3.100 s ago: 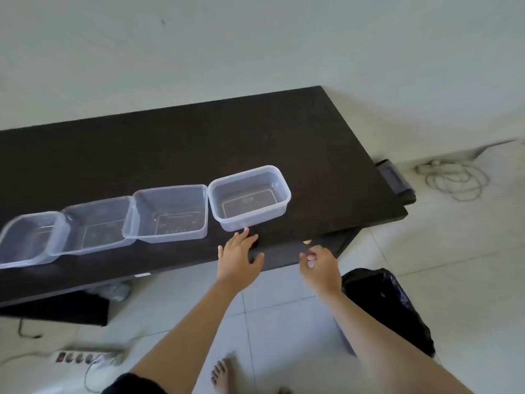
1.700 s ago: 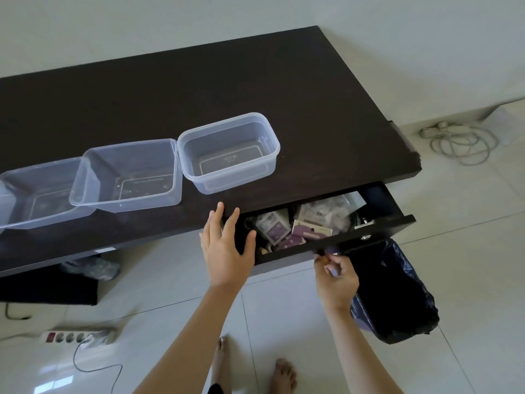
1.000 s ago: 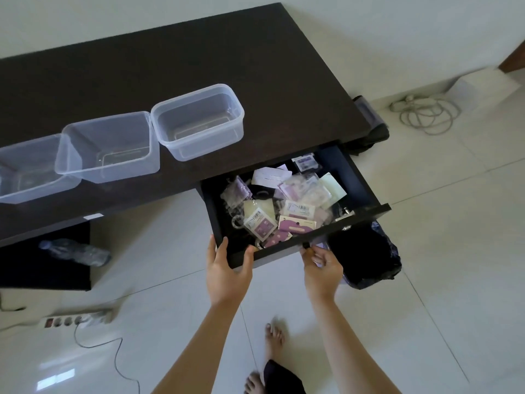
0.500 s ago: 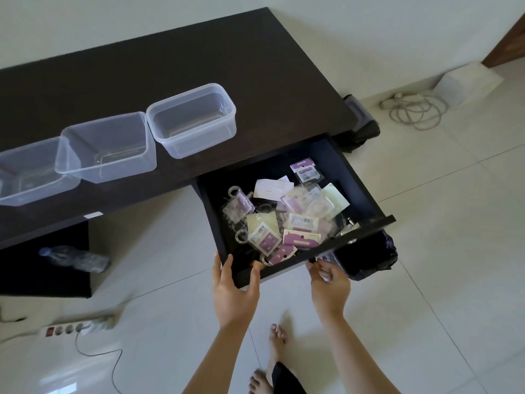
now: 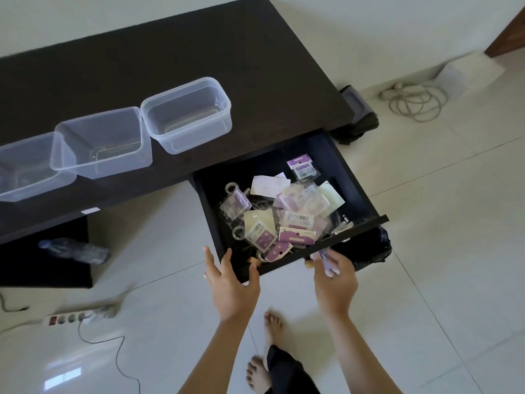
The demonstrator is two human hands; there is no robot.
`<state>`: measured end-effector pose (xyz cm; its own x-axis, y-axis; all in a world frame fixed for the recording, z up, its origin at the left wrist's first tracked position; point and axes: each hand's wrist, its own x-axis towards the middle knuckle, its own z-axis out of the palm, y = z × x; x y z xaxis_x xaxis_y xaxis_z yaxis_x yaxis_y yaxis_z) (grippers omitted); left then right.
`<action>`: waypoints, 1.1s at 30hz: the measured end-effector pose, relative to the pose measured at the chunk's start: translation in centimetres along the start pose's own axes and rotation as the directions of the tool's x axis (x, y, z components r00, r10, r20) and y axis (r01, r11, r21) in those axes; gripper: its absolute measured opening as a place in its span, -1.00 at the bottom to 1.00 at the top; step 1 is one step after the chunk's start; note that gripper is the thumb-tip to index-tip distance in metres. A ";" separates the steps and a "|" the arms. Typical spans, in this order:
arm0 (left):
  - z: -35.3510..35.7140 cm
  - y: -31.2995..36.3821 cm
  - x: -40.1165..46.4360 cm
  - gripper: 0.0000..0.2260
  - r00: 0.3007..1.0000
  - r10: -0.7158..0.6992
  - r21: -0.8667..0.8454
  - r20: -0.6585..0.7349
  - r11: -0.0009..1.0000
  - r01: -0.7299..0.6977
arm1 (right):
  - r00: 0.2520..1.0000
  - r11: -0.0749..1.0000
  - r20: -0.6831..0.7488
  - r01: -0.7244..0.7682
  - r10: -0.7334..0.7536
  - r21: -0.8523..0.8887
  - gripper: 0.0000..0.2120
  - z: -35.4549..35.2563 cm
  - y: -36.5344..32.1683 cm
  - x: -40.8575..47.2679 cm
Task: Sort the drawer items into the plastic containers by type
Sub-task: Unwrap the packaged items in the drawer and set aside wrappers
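- The drawer stands pulled out from under the dark desk, its front panel at the near end, close to the person.
- A jumble of small packets fills the near half of the drawer: clear bags with purple header cards, pale yellow cards, white slips and some ring-shaped pieces. One purple-topped packet lies apart toward the back.
- The left hand is at the drawer's near left corner, fingers spread and mostly straight, thumb against the front edge; it grips nothing.
- The right hand is just below the front panel, beside a small knob. Its fingers are blurred and loosely bent; whether they touch the knob or the panel cannot be told, and nothing is plainly held.
- Three clear plastic containers sit in a row on the desk, side by side, the leftmost cut by the frame edge; all look unfilled.
- A black rubbish bag sits on the floor under the drawer's right end.
- On the tiled floor: a power strip at left, a coiled cable at upper right, a plastic bottle on a low dark shelf under the desk.
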<state>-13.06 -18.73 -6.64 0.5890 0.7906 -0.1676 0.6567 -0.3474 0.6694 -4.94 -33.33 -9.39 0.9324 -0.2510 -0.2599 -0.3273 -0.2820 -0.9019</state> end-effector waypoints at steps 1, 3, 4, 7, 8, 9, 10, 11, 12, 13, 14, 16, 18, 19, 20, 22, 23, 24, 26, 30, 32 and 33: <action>-0.1 0.5 0.1 -0.47 1.000 0.009 -0.008 -0.002 1.000 -0.009 | 0.994 0.996 -0.063 0.086 -0.085 0.011 -0.79 -0.4 -1.1 0.1; -0.3 1.6 0.3 -0.49 0.999 0.043 -0.024 0.004 0.999 -0.043 | 0.956 0.961 -0.105 0.278 -0.276 0.008 -0.81 -0.8 -3.3 0.9; -0.4 2.1 0.4 -0.50 0.998 0.064 -0.031 0.013 0.997 -0.064 | 0.921 0.925 -0.091 0.379 -0.380 -0.022 -0.82 -0.8 -4.3 1.7; -0.1 3.4 1.3 -0.48 0.995 0.085 -0.050 0.055 0.995 -0.083 | 0.816 0.811 0.055 0.579 -0.576 -0.084 -0.79 0.1 -6.8 4.8; 0.1 3.8 1.7 -0.45 0.995 0.071 -0.050 0.070 0.996 -0.068 | 0.816 0.814 0.141 0.574 -0.560 -0.092 -0.74 0.6 -7.7 5.9; 0.5 4.0 2.2 -0.42 0.995 0.051 -0.048 0.085 0.998 -0.047 | 0.828 0.831 0.236 0.544 -0.509 -0.114 -0.65 1.2 -8.2 7.2; 0.9 4.2 2.8 -0.37 0.994 0.031 -0.042 0.103 0.999 -0.027 | 0.834 0.847 0.335 0.508 -0.438 -0.155 -0.54 1.9 -8.4 8.5; 1.4 4.3 3.4 -0.32 0.992 0.008 -0.030 0.130 1.000 -0.005 | 0.829 0.851 0.433 0.477 -0.353 -0.219 -0.40 2.7 -8.6 9.8; 1.9 4.5 4.2 -0.26 0.986 -0.022 -0.013 0.163 1.000 0.024 | 0.810 0.833 0.527 0.463 -0.258 -0.304 -0.24 3.4 -8.6 11.1; 2.4 4.7 4.8 -0.18 0.978 -0.056 0.010 0.200 0.998 0.055 | 0.779 0.781 0.606 0.475 -0.159 -0.405 -0.09 4.1 -8.5 12.4; 2.8 4.8 5.4 -0.09 0.967 -0.089 0.036 0.240 0.996 0.082 | 0.736 0.701 0.674 0.514 -0.064 -0.495 0.05 4.7 -8.3 13.5; 3.6 4.9 6.7 0.09 0.934 -0.146 0.095 0.326 0.988 0.122 | 0.634 0.514 0.769 0.632 0.087 -0.580 0.25 5.7 -7.7 15.4; 4.4 4.5 7.8 0.18 0.891 -0.206 0.172 0.403 0.974 0.148 | 0.540 0.346 0.822 0.747 0.182 -0.568 0.33 6.3 -7.3 16.5; 4.8 4.3 8.2 0.20 0.867 -0.231 0.213 0.441 0.966 0.148 | 0.500 0.289 0.839 0.788 0.212 -0.543 0.34 6.6 -7.0 16.9; 5.2 4.2 8.4 0.20 0.847 -0.246 0.256 0.471 0.957 0.135 | 0.463 0.257 0.855 0.818 0.235 -0.514 0.34 6.8 -6.7 17.1; 5.8 4.1 8.4 0.18 0.828 -0.272 0.343 0.490 0.934 0.104 | 0.412 0.241 0.880 0.852 0.238 -0.464 0.27 7.1 -6.3 16.8; 6.0 4.2 8.3 0.15 0.829 -0.286 0.383 0.480 0.919 0.095 | 0.401 0.234 0.893 0.866 0.206 -0.443 0.19 7.2 -6.0 16.6; 6.2 4.3 8.3 0.10 0.836 -0.292 0.422 0.465 0.903 0.081 | 0.398 0.229 0.904 0.876 0.154 -0.424 0.08 7.3 -5.7 16.2; 6.4 4.6 8.4 -0.02 0.852 -0.297 0.495 0.431 0.867 0.052 | 0.392 0.266 0.919 0.883 0.038 -0.388 -0.17 7.3 -5.3 15.7; 6.3 4.9 8.5 -0.21 0.884 -0.300 0.549 0.359 0.833 0.060 | 0.387 0.407 0.921 0.848 -0.041 -0.339 -0.52 7.4 -4.7 15.8; 6.1 5.1 8.3 -0.31 0.901 -0.299 0.545 0.312 0.834 0.088 | 0.390 0.493 0.920 0.808 -0.035 -0.324 -0.64 7.3 -4.7 16.2; 6.0 5.2 8.2 -0.36 0.911 -0.297 0.542 0.286 0.834 0.103 | 0.391 0.531 0.920 0.787 -0.034 -0.315 -0.68 7.2 -4.8 16.4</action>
<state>-1.96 -17.06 -8.84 0.4758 0.6795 -0.5585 0.8634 -0.4818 0.1494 13.00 -29.44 -11.81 0.5166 0.7629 -0.3886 0.5114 -0.6390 -0.5746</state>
